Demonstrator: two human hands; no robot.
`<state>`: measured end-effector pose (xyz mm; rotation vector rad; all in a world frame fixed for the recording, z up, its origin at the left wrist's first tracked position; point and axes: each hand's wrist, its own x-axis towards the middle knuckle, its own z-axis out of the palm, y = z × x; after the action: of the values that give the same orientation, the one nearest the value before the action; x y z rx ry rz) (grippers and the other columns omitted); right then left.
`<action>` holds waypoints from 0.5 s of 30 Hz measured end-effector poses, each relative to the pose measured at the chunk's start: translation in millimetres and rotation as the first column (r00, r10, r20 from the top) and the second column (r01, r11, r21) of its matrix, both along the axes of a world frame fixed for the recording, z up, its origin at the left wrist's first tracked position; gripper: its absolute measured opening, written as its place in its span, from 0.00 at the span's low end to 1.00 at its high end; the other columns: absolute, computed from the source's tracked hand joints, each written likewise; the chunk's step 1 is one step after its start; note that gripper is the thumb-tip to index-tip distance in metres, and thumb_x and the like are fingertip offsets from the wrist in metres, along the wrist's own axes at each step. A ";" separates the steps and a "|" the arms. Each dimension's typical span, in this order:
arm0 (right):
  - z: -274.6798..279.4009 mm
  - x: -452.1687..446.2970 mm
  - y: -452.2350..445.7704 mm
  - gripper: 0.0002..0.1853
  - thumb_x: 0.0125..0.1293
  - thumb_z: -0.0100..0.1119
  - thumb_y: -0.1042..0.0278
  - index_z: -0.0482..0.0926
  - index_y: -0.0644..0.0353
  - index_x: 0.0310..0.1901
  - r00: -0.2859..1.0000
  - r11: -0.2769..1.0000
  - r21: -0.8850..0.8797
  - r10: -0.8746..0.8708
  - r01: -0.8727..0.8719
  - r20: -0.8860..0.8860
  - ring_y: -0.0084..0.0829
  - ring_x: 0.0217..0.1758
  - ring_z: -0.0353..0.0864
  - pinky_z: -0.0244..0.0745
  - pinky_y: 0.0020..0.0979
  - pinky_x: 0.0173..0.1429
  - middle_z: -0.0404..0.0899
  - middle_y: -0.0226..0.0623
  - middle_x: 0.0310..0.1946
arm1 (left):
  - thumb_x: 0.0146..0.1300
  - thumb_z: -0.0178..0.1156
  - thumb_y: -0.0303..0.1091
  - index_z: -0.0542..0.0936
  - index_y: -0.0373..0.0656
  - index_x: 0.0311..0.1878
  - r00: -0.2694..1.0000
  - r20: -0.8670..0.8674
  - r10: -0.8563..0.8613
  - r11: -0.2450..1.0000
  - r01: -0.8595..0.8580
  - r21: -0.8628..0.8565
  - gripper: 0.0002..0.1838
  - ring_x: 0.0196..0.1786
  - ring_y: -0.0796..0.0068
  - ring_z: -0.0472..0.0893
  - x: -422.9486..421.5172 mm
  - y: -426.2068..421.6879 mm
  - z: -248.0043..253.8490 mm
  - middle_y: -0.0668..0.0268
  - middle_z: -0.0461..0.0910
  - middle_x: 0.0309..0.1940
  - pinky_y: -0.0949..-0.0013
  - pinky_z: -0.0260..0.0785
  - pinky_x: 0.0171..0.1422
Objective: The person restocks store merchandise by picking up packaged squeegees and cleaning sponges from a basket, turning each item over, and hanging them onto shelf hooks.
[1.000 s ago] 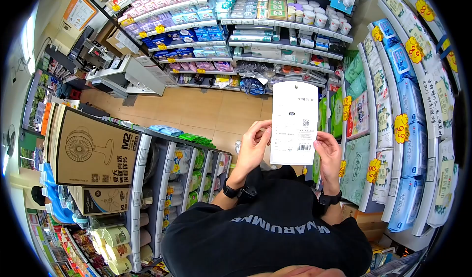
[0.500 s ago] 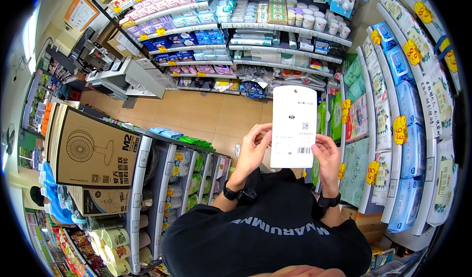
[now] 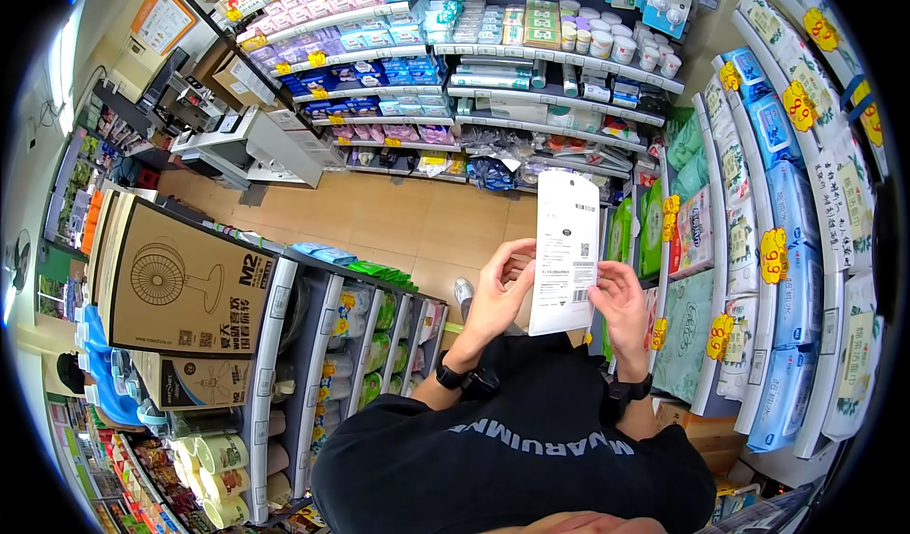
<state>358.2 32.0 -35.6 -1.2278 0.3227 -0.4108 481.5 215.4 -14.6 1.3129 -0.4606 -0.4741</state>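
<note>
A flat white package [image 3: 566,240] with a hang hole at its top, small print, a QR code and a barcode is held upright in front of my chest, turned slightly at an angle. My left hand [image 3: 500,288] grips its left edge, fingers curled behind it. At the lower right edge, near the barcode, my right hand [image 3: 621,297] pinches the package with thumb and fingers. What is on the package's far side is hidden.
Shelves of packaged goods [image 3: 559,57] stand ahead, and wipes [image 3: 784,297] fill the right shelves. A fan box [image 3: 185,283] tops the left shelf unit. A white counter [image 3: 251,145] stands at the back left, beyond the tiled floor [image 3: 370,214]. Someone's dark-haired head shows at far left.
The white package has turned, looks narrower, and sits slightly lower. Both hands still hold it and have shifted slightly with it. A shoe now shows more clearly on the floor.
</note>
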 end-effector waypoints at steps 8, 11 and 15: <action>6.8 1.8 12.1 0.24 0.64 0.66 0.83 0.71 0.66 0.61 0.994 0.996 -0.005 0.086 -0.087 -0.060 0.28 0.57 0.78 0.76 0.30 0.64 0.75 0.39 0.55 | 0.76 0.56 0.42 0.55 0.36 0.75 0.980 0.021 -0.199 0.971 0.194 0.140 0.34 0.64 0.60 0.77 -10.0 -4.0 -9.7 0.49 0.65 0.71 0.60 0.74 0.61; 6.2 2.8 15.3 0.24 0.65 0.65 0.82 0.70 0.65 0.62 0.990 0.992 0.020 0.123 -0.122 -0.068 0.30 0.59 0.78 0.76 0.31 0.65 0.75 0.39 0.57 | 0.77 0.54 0.47 0.53 0.35 0.76 0.963 -0.073 -0.261 0.959 0.267 0.093 0.36 0.65 0.61 0.77 -13.9 -6.5 -14.1 0.48 0.65 0.71 0.62 0.74 0.62; 8.0 4.3 18.9 0.24 0.68 0.63 0.80 0.69 0.66 0.64 0.975 0.975 0.035 0.219 -0.217 -0.044 0.33 0.63 0.77 0.74 0.33 0.68 0.74 0.41 0.59 | 0.77 0.52 0.53 0.51 0.32 0.77 0.950 -0.098 -0.296 0.941 0.308 0.142 0.40 0.72 0.60 0.69 -17.1 -10.6 -8.1 0.46 0.62 0.73 0.60 0.66 0.72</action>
<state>362.5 51.0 -27.5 -1.2298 0.2309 -0.1865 464.4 204.8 -22.8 1.3743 -0.5752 -0.8283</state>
